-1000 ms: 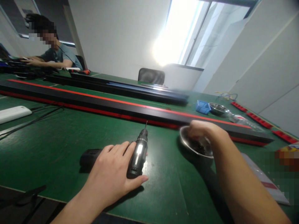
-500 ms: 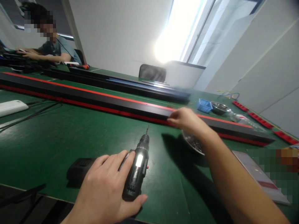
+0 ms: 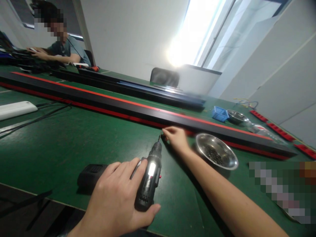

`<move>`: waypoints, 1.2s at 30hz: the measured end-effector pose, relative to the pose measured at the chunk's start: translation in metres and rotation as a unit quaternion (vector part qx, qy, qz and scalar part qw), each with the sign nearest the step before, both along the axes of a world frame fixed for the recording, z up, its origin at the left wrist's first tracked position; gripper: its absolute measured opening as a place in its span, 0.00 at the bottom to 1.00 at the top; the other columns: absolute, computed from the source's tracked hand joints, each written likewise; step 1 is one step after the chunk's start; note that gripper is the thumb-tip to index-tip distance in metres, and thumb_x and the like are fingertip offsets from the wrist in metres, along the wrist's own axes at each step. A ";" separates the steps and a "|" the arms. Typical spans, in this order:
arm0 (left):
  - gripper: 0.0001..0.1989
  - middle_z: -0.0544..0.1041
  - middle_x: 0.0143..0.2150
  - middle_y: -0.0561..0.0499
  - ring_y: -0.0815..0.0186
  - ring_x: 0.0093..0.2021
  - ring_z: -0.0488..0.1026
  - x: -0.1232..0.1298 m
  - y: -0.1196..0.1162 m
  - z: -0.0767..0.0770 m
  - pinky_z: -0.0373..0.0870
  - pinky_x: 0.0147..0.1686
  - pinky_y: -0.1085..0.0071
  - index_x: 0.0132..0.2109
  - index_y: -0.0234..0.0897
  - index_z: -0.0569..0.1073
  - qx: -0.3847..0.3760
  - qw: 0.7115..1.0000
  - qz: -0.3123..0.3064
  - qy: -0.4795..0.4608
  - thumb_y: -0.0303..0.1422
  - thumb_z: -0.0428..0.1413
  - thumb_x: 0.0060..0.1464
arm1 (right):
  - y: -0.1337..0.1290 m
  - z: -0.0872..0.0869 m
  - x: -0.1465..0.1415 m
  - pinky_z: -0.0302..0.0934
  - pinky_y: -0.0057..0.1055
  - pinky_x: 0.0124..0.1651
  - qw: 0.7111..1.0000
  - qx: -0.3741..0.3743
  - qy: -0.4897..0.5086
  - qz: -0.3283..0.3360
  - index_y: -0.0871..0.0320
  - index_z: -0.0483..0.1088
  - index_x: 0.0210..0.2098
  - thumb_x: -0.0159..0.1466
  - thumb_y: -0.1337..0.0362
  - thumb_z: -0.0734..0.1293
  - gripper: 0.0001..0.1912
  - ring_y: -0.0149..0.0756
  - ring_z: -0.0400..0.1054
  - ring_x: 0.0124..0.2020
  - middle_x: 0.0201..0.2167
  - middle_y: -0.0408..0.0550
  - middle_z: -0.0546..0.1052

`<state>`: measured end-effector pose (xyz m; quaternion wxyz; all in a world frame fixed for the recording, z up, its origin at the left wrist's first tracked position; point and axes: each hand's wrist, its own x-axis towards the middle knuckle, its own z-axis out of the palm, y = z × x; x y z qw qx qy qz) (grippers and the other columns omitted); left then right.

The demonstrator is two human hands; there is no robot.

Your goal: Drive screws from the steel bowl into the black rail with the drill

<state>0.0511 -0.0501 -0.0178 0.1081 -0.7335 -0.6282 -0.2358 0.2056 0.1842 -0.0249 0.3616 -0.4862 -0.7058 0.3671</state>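
My left hand (image 3: 116, 194) is wrapped round a black cordless drill (image 3: 149, 176), which lies on its side with its battery end to the left and its bit pointing away from me. At the tip of the bit, my right hand (image 3: 176, 140) is closed in a pinch; whatever is between the fingertips is too small to make out. Just right of that hand sits a round metal bowl (image 3: 232, 154) holding many small dark pieces that look like screws. Beyond the hand runs a long black bar with red strips (image 3: 138, 110).
Behind the bar lie more long dark bars (image 3: 103, 84). A blue basket (image 3: 220, 114) and another metal bowl (image 3: 237, 116) stand at the right back. At left are a white device (image 3: 18, 110) and black cables (image 3: 51, 110). A person (image 3: 66, 49) sits at the far left.
My right hand has moved left and toward me, from above the bowl and bar to the drill bit's tip. The bowl is now uncovered. My left hand keeps its hold on the drill.
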 end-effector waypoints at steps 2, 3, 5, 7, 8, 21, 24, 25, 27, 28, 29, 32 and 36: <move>0.38 0.77 0.57 0.43 0.48 0.52 0.74 0.000 0.000 0.000 0.62 0.53 0.50 0.61 0.38 0.71 -0.001 1.000 -0.001 -0.001 0.54 0.61 0.46 | 0.000 0.000 0.001 0.65 0.28 0.31 1.000 0.001 0.003 0.006 0.64 0.81 0.39 0.64 0.61 0.72 0.12 0.33 0.74 0.26 0.31 0.53 0.82; 0.38 0.76 0.57 0.43 0.48 0.52 0.73 0.000 0.000 0.000 0.62 0.53 0.49 0.61 0.38 0.71 -0.003 1.000 -0.002 -0.001 0.54 0.60 0.46 | 0.000 0.000 0.001 0.65 0.28 0.31 1.000 0.003 0.003 0.008 0.65 0.81 0.39 0.64 0.61 0.72 0.12 0.33 0.74 0.26 0.31 0.53 0.82; 0.38 0.76 0.57 0.43 0.48 0.52 0.73 0.000 0.001 -0.001 0.62 0.54 0.50 0.61 0.38 0.71 -0.004 1.000 -0.002 -0.003 0.53 0.60 0.46 | -0.001 -0.001 0.001 0.66 0.28 0.31 1.000 0.007 0.002 0.012 0.64 0.81 0.39 0.64 0.60 0.71 0.12 0.34 0.74 0.26 0.31 0.53 0.82; 0.38 0.76 0.57 0.42 0.48 0.52 0.73 0.000 0.001 -0.001 0.62 0.54 0.50 0.61 0.38 0.71 -0.004 1.000 0.001 -0.006 0.53 0.60 0.46 | -0.001 -0.001 0.001 0.66 0.29 0.32 1.000 0.012 0.000 0.016 0.65 0.81 0.40 0.64 0.60 0.71 0.13 0.34 0.74 0.26 0.31 0.53 0.82; 0.38 0.76 0.57 0.42 0.48 0.52 0.73 0.000 0.001 -0.001 0.62 0.54 0.50 0.61 0.38 0.71 -0.004 1.000 0.001 -0.006 0.53 0.60 0.46 | -0.001 -0.001 0.001 0.66 0.29 0.32 1.000 0.013 -0.002 0.016 0.65 0.81 0.40 0.64 0.60 0.71 0.13 0.34 0.74 0.27 0.31 0.53 0.83; 0.37 0.76 0.57 0.44 0.49 0.52 0.73 -0.001 -0.001 -0.002 0.61 0.55 0.51 0.61 0.39 0.70 -0.007 1.000 -0.004 -0.015 0.53 0.60 0.46 | -0.001 -0.002 0.006 0.69 0.31 0.36 0.999 0.008 -0.016 0.048 0.64 0.81 0.42 0.66 0.63 0.70 0.11 0.35 0.76 0.30 0.36 0.55 0.84; 0.37 0.76 0.57 0.44 0.49 0.53 0.73 -0.001 -0.001 -0.002 0.61 0.55 0.51 0.61 0.40 0.70 0.000 1.000 -0.004 -0.015 0.53 0.60 0.47 | 0.000 -0.003 0.007 0.69 0.31 0.36 0.998 0.010 -0.014 0.053 0.64 0.81 0.42 0.66 0.64 0.69 0.11 0.35 0.76 0.30 0.37 0.56 0.84; 0.37 0.76 0.57 0.44 0.49 0.53 0.73 -0.001 -0.001 -0.002 0.61 0.55 0.51 0.61 0.40 0.70 0.001 1.000 -0.004 -0.015 0.53 0.60 0.47 | 0.000 -0.003 0.007 0.69 0.31 0.36 0.999 0.009 -0.014 0.052 0.64 0.81 0.43 0.66 0.64 0.69 0.11 0.34 0.76 0.29 0.37 0.56 0.84; 0.37 0.76 0.57 0.44 0.49 0.53 0.73 -0.001 -0.001 -0.002 0.61 0.55 0.52 0.61 0.40 0.70 0.002 1.000 -0.003 -0.015 0.52 0.61 0.46 | 0.000 -0.002 0.007 0.69 0.30 0.36 0.999 0.007 -0.015 0.051 0.64 0.81 0.43 0.67 0.64 0.69 0.11 0.34 0.76 0.29 0.37 0.56 0.84; 0.37 0.76 0.57 0.44 0.49 0.53 0.73 -0.001 -0.001 -0.002 0.61 0.55 0.52 0.61 0.40 0.70 0.001 1.000 -0.003 -0.016 0.52 0.61 0.46 | -0.001 -0.002 0.007 0.68 0.30 0.35 0.999 0.008 -0.016 0.051 0.64 0.81 0.43 0.67 0.64 0.69 0.11 0.34 0.76 0.29 0.36 0.55 0.84; 0.37 0.76 0.57 0.45 0.50 0.53 0.73 -0.001 0.000 -0.002 0.61 0.55 0.52 0.60 0.40 0.70 -0.001 1.000 -0.004 -0.015 0.52 0.61 0.46 | -0.001 -0.002 0.007 0.68 0.30 0.35 0.998 0.010 -0.019 0.051 0.64 0.81 0.43 0.67 0.63 0.69 0.11 0.34 0.75 0.28 0.36 0.55 0.84; 0.38 0.76 0.58 0.44 0.50 0.53 0.73 -0.001 0.000 -0.002 0.61 0.55 0.52 0.60 0.40 0.70 -0.001 1.000 -0.003 -0.011 0.53 0.61 0.45 | 0.000 -0.001 0.007 0.67 0.29 0.34 0.998 0.023 -0.029 0.049 0.64 0.81 0.41 0.67 0.61 0.69 0.12 0.34 0.75 0.28 0.32 0.53 0.83; 0.39 0.77 0.58 0.44 0.49 0.53 0.73 0.000 0.000 -0.003 0.61 0.55 0.51 0.61 0.39 0.70 0.005 1.000 0.003 -0.004 0.53 0.61 0.45 | 0.000 -0.001 0.008 0.64 0.29 0.33 0.997 0.043 -0.034 0.050 0.63 0.80 0.38 0.67 0.58 0.68 0.14 0.34 0.74 0.27 0.28 0.51 0.81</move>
